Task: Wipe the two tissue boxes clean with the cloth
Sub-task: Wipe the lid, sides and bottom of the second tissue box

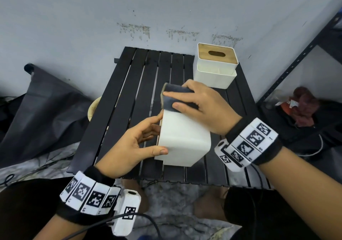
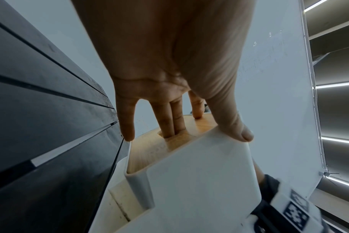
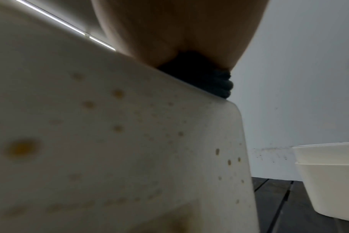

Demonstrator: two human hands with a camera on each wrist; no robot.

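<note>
A white tissue box (image 1: pixel 185 138) with a wooden lid lies tipped on its side above the black slatted table (image 1: pixel 125 114). My left hand (image 1: pixel 158 138) grips it: two fingers (image 2: pixel 169 124) reach into the slot of the lid (image 2: pixel 147 152) and the thumb lies on the white side. My right hand (image 1: pixel 171 100) holds a dark grey cloth (image 1: pixel 177 90) pressed over the box's far upper edge. In the right wrist view the cloth (image 3: pixel 213 82) is bunched under the palm, and the box side (image 3: pixel 130 141) shows yellow-brown spots. The second tissue box (image 1: pixel 215 65) stands upright at the table's back right.
A stained wall rises right behind the table. A dark bag (image 1: pixel 46 101) lies on the floor to the left, with a pale round rim (image 1: pixel 91 108) beside the table. A black metal shelf (image 1: pixel 296 64) holding clutter stands to the right.
</note>
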